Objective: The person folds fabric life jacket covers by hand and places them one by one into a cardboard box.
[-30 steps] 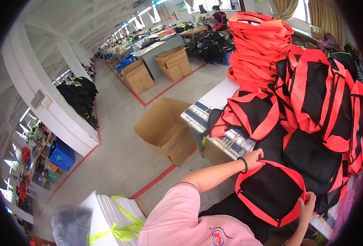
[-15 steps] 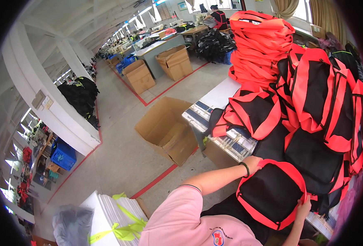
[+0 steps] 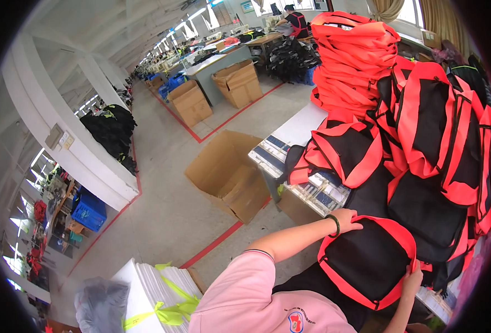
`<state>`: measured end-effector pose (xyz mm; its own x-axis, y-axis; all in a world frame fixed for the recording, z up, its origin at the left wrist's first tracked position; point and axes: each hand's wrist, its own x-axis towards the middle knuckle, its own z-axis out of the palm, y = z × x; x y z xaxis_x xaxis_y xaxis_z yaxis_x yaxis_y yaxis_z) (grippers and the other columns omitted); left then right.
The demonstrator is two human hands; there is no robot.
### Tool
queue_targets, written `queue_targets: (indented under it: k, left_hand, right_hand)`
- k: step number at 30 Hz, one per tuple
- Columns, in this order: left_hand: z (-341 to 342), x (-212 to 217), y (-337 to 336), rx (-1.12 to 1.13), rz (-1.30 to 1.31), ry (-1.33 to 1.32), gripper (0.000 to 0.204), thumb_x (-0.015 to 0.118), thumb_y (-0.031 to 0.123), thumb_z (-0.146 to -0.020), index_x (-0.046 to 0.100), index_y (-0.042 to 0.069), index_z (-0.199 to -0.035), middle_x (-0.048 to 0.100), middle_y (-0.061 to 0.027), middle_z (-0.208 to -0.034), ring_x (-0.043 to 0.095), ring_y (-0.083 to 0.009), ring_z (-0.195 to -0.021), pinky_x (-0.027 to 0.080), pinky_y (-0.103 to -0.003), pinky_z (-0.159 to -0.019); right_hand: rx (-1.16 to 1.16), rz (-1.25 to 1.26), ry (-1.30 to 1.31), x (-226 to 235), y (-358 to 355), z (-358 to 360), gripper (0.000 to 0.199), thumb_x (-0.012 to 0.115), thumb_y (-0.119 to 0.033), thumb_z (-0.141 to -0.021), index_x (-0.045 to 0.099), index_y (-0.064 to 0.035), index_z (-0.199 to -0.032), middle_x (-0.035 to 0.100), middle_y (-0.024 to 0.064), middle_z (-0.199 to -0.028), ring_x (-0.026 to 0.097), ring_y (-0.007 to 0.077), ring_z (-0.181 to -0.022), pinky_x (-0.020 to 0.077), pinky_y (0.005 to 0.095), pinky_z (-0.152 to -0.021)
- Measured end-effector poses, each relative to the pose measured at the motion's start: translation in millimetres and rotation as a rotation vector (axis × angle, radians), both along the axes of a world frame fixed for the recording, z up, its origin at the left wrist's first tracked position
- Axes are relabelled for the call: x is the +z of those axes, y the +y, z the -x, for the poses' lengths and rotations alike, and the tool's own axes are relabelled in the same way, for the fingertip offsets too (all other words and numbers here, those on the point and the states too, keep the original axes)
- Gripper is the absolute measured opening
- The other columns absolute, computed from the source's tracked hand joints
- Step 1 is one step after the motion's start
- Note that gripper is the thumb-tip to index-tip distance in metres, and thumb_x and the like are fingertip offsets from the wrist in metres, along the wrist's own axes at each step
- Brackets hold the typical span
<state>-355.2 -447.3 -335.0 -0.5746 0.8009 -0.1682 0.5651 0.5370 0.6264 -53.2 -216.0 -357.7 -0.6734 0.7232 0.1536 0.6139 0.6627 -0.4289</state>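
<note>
**Precariously stacked: black-and-red bag gripped at both ends, leaning pile right behind**

Currently holding one black bag with red trim (image 3: pixel 369 261) at the near edge of the work table (image 3: pixel 301 125), just in front of the body. Left hand (image 3: pixel 346 220) curled over the top left corner, fingers closed on the red binding; right hand (image 3: pixel 411 276) pinching the lower right edge, thumb side hidden, so grip depth hard to judge.

Likely trouble: could snag or nudge the leaning bags (image 3: pixel 423 133) just behind, touching the held one, and bring the tall orange-red stack (image 3: pixel 350 61) sliding off. Could also lose the bag over the table edge toward the floor.

Nearby: open cardboard box (image 3: pixel 229 175) on the floor left of the table, a white bundle tied with yellow-green straps (image 3: pixel 156 294) by the left shoulder, more cartons (image 3: pixel 237 83) farther off.
</note>
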Motion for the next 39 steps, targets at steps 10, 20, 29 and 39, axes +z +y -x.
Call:
queue_targets:
  k: [10, 20, 29, 39]
  left_hand:
    - [2.2, -9.9, 29.4, 0.036, -0.026, 0.221, 0.033, 0.061, 0.039, -0.081, 0.063, 0.007, -0.091, 0.064, -0.0170, -0.092, 0.061, -0.0347, -0.090, 0.048, -0.043, -0.076]
    - [20.9, -43.9, 34.1, 0.063, 0.007, 0.242, 0.027, 0.063, 0.036, -0.081, 0.065, 0.009, -0.088, 0.065, -0.0148, -0.085, 0.062, -0.0342, -0.085, 0.048, -0.043, -0.072]
    - [8.4, -46.5, -51.5, -0.017, -0.197, -0.040, 0.038, 0.070, 0.031, -0.073, 0.059, 0.004, -0.099, 0.064, -0.0178, -0.091, 0.061, -0.0343, -0.088, 0.047, -0.041, -0.076]
    - [-13.3, -31.8, -57.5, 0.213, -0.095, 0.014, 0.038, 0.061, 0.013, -0.074, 0.055, 0.004, -0.111, 0.062, -0.0229, -0.097, 0.058, -0.0399, -0.093, 0.047, -0.046, -0.081]
  right_hand:
    - [-0.065, -0.044, -0.197, 19.7, -15.5, 8.2, 0.030, 0.060, -0.005, -0.080, 0.060, -0.0070, -0.110, 0.063, 0.0229, -0.084, 0.060, 0.0416, -0.080, 0.0469, 0.0474, -0.068]
    - [0.069, 0.028, 0.066, -4.4, -9.8, -0.1, 0.030, 0.054, 0.005, -0.077, 0.062, -0.0018, -0.105, 0.062, 0.0256, -0.086, 0.061, 0.0414, -0.086, 0.0483, 0.0426, -0.072]
    - [0.107, 0.202, 0.045, 7.7, -19.3, -17.5, 0.040, 0.054, 0.006, -0.077, 0.055, -0.0023, -0.116, 0.061, 0.0272, -0.090, 0.060, 0.0428, -0.089, 0.0480, 0.0440, -0.074]
    - [0.173, 0.266, 0.241, 19.6, -22.5, -25.6, 0.051, 0.041, 0.016, -0.071, 0.055, 0.0019, -0.119, 0.063, 0.0235, -0.104, 0.061, 0.0312, -0.101, 0.0450, 0.0351, -0.087]
